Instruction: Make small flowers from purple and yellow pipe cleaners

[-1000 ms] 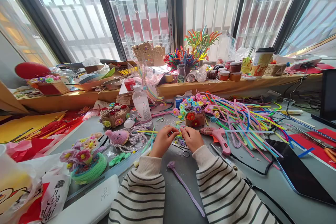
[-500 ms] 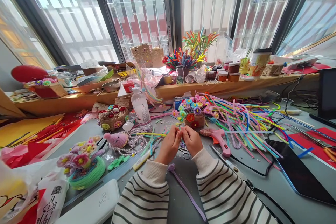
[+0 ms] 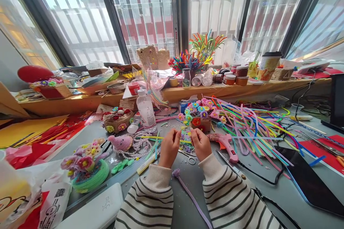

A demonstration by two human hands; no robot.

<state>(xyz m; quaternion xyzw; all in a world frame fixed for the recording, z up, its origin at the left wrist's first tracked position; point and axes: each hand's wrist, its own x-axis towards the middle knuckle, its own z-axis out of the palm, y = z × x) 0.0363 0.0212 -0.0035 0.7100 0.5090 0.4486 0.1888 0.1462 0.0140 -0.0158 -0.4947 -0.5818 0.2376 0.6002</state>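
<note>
Both hands are up mid-desk with a small gap between them. On the left hand (image 3: 170,147) and right hand (image 3: 200,144) the fingers are curled in, thumbs near the index fingers, but I can't tell if they're fully pinched or what they've got hold of, if anything. A yellow stem (image 3: 150,137) pokes out left of the left hand; can't tell if it's gripped or just lying behind. Scissors (image 3: 191,160) sit just below the gap, and a purple flower (image 3: 176,173) on a long stem lies between the sleeves. Pink glue gun (image 3: 228,146) right beside the right hand, beads (image 3: 145,147) off to the left, flower basket (image 3: 201,126) behind.
</note>
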